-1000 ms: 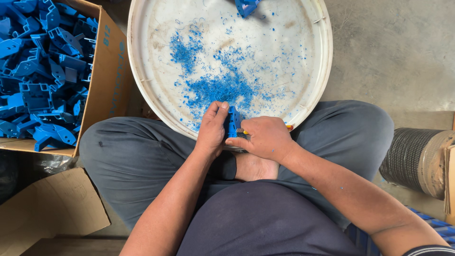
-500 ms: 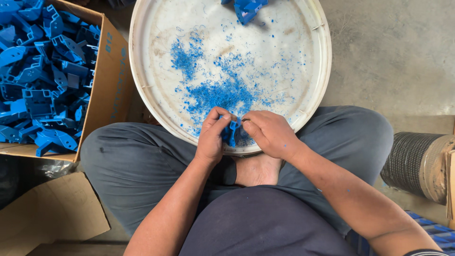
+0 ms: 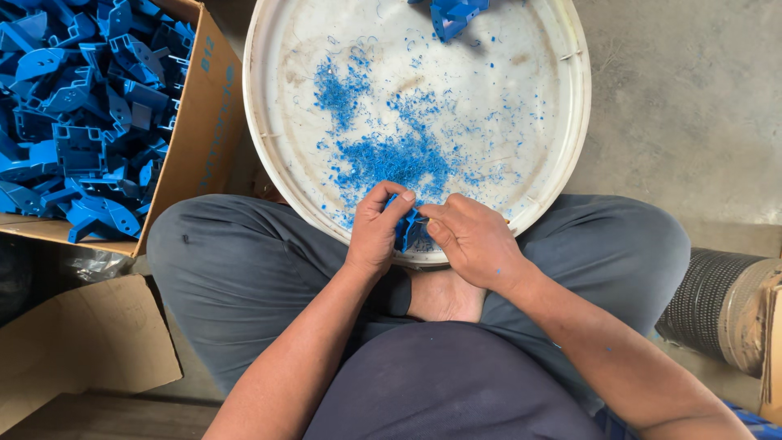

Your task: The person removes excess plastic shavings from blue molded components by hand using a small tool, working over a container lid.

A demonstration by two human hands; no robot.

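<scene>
I sit cross-legged with a large round white tray (image 3: 277, 98) resting against my knees. Over its near rim both hands hold one small blue plastic part (image 3: 406, 226). My left hand (image 3: 376, 232) grips the part from the left, fingers curled over its top. On the other side my right hand (image 3: 472, 240) pinches the same part; whether it also holds a tool is hidden. Blue plastic shavings (image 3: 391, 155) are scattered across the tray's middle. A few finished-looking blue parts (image 3: 452, 12) lie at the tray's far edge.
A cardboard box (image 3: 195, 138) full of several blue plastic parts (image 3: 73, 114) stands at my left. Flattened cardboard (image 3: 73, 350) lies by my left knee. A ribbed grey cylinder (image 3: 717, 301) sits at the right on the concrete floor (image 3: 692, 106).
The hands have turned the blue part and lifted it slightly higher over the tray's near rim. My left fingers now wrap over its top.
</scene>
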